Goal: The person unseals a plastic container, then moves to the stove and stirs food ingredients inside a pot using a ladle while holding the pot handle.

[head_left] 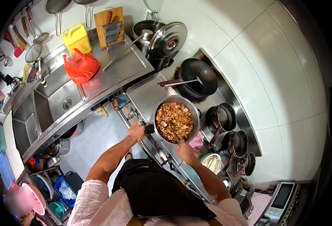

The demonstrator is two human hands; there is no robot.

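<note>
A round metal pot [196,113] full of chopped brown food [175,118] sits at the stove's front edge. My left hand [137,132] is closed round the pot's black handle [149,129]. At the pot's near rim my right hand [185,150] grips a thin utensil [174,132], whose lower end is down in the food. Behind the pot, a black wok [201,73] rests on a burner with a red-handled turner [179,82] lying across it.
Several small dark pans [226,116] line the right. A white bowl [211,162] stands close by my right hand. At the left are a steel sink [56,98], a red bag [81,67] and a yellow jug [77,39]. A lidded pot [168,39] stands at the back.
</note>
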